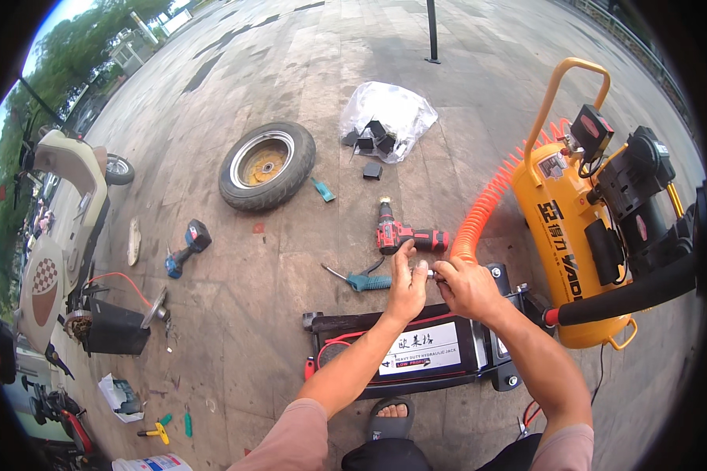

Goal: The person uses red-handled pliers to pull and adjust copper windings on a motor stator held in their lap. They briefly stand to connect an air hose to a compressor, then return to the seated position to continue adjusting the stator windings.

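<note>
1. Head view: the left hand [406, 289] seems closed around the handle end of the teal air gun [371, 283], just beyond the black jack [361, 322].
2. The right hand [469, 289] pinches narrowly at the metal fitting [431, 274], where the orange hose [479, 216] ends.
3. Done, I judge: gun and hose are close together.
4. Left, perhaps: the joint itself; whether it is locked, I cannot tell. The wheel [292, 185] lies apart, untouched by the hands.

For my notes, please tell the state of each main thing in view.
Orange hose, coiled
Teal air gun, nozzle pointing left
Yellow compressor, upright
Floor jack, on the ground
Wheel, lying flat
Red drill, lying down
Blue drill, lying down
Clear bag, crumpled
Scooter, standing
</note>
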A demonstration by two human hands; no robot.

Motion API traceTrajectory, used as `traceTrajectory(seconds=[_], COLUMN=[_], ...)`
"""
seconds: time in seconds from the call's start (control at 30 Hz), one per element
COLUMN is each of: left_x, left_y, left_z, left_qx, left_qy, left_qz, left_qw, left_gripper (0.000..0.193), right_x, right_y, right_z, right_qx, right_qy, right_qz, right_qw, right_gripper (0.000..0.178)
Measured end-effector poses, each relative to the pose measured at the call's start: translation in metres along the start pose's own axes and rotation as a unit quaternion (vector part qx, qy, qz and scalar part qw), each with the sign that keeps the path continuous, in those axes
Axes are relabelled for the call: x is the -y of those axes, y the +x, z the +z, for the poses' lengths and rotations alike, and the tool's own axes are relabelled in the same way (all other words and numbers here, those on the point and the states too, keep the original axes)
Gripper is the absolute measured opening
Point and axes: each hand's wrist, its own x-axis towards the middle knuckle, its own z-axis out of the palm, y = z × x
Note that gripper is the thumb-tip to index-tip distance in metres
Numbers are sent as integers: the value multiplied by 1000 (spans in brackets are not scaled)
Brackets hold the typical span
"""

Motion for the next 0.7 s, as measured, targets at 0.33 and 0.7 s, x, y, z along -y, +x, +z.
traceTrajectory(seconds=[0.33,0.7], left_x=[3,-14], left_y=[-115,-154], left_z=[-115,-134], left_qx=[-22,-42], left_qy=[-193,-136], left_qz=[-247,-272], left_qw=[949,952], left_gripper=[43,37], right_x=[-173,-33], right_y=[54,-40], right_z=[98,4], right_qx=[-20,44], right_qy=[-35,415], right_qz=[405,119], right_qw=[914,901], right_gripper=[31,41])
